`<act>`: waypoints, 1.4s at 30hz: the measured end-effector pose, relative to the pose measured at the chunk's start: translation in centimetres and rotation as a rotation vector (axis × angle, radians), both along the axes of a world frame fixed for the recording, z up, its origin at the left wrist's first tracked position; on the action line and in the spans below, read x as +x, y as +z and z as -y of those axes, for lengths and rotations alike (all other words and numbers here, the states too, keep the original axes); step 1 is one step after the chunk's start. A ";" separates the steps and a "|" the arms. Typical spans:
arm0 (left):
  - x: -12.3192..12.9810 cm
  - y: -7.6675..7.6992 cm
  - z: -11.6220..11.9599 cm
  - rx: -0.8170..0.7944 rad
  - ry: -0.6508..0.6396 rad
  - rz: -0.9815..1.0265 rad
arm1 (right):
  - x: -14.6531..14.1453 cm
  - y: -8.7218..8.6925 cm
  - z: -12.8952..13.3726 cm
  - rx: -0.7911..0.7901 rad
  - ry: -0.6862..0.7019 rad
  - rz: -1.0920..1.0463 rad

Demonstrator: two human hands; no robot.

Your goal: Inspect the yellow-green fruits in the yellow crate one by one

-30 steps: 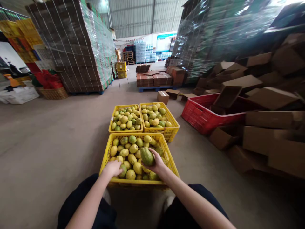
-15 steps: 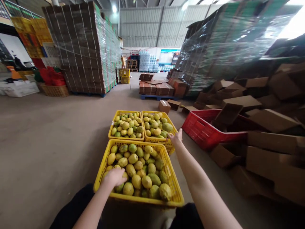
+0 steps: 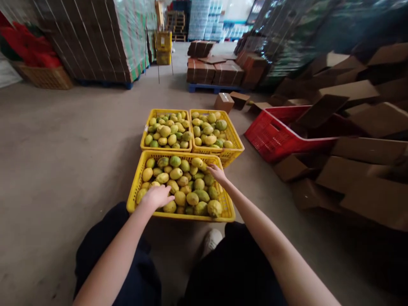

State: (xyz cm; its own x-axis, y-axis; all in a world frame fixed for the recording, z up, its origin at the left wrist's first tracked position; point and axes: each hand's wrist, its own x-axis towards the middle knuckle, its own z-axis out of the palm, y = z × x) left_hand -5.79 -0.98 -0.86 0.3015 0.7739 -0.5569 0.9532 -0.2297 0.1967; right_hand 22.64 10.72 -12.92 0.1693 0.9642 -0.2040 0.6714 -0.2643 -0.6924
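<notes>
The near yellow crate (image 3: 135,187) is filled with yellow-green fruits (image 3: 180,198) that look like lemons. My left hand (image 3: 156,196) rests over the fruits at its left side, fingers stretched out and apart, with no fruit visibly gripped. At the far right corner of the same crate, my right hand (image 3: 217,173) reaches over the rim with fingers extended toward the fruits. Whether its fingertips touch one is hard to see. Behind stand two more yellow crates of the same fruit, the back left crate (image 3: 144,136) and the back right crate (image 3: 236,140).
To the right is a red crate (image 3: 270,136) with cardboard in it, beside a heap of open cardboard boxes (image 3: 366,178). A small carton (image 3: 223,102) sits beyond the crates, before a blue pallet (image 3: 204,88) of flattened cardboard. My shoe (image 3: 211,240) is below the near crate.
My right hand has come back from the back right crate to the near crate's far right corner. My left hand stays over the fruits. The view has tilted downward.
</notes>
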 end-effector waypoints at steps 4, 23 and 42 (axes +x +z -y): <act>0.2 0.5 0.0 -0.009 0.006 -0.004 | -1.4 -0.4 0.6 -0.077 0.084 0.125; -1.5 0.9 -0.2 0.061 0.071 -0.020 | -7.2 -0.1 -3.2 -0.111 -0.020 0.369; 0.2 2.4 -2.0 0.165 0.312 0.473 | -11.0 12.9 6.3 -0.041 0.588 -0.320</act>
